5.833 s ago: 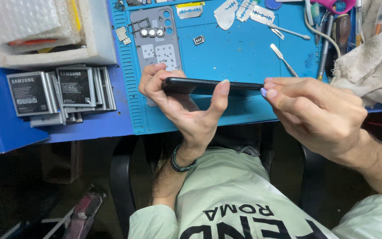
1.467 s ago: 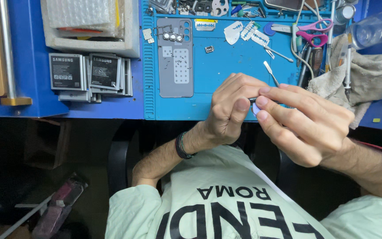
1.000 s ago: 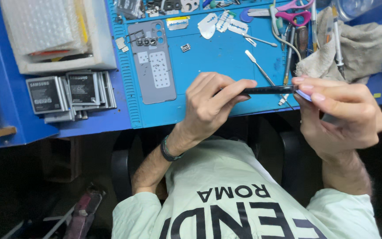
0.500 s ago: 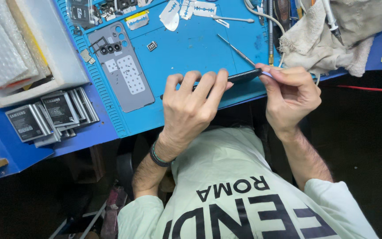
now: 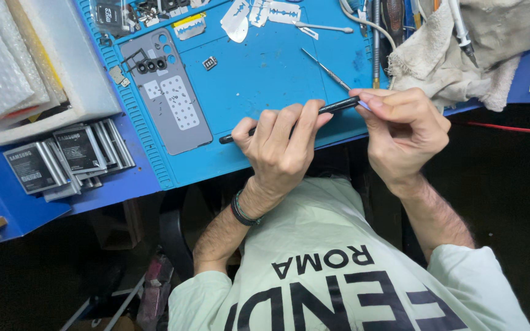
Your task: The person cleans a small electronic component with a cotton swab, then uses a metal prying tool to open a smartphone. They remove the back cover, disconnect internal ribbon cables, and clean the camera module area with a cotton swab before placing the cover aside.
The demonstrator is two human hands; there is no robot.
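My left hand (image 5: 280,147) grips a thin black phone (image 5: 337,106) edge-on, its fingers curled over the top edge, just above the near edge of a blue work mat (image 5: 265,67). My right hand (image 5: 403,132) pinches the phone's right end, with a small bluish pick showing at the fingertips. A grey phone back cover (image 5: 173,101) with camera holes lies flat on the mat to the left of my hands.
Several phone batteries (image 5: 62,159) are stacked at the left on the blue table. A white tray (image 5: 75,61) holds bubble wrap. Razor blades (image 5: 259,12), tweezers (image 5: 326,70) and a beige rag (image 5: 467,49) lie at the mat's back and right.
The view has tilted and drawn closer. Both hands with the phone have shifted toward the mat's near edge, and my left fingers now wrap further over the phone.
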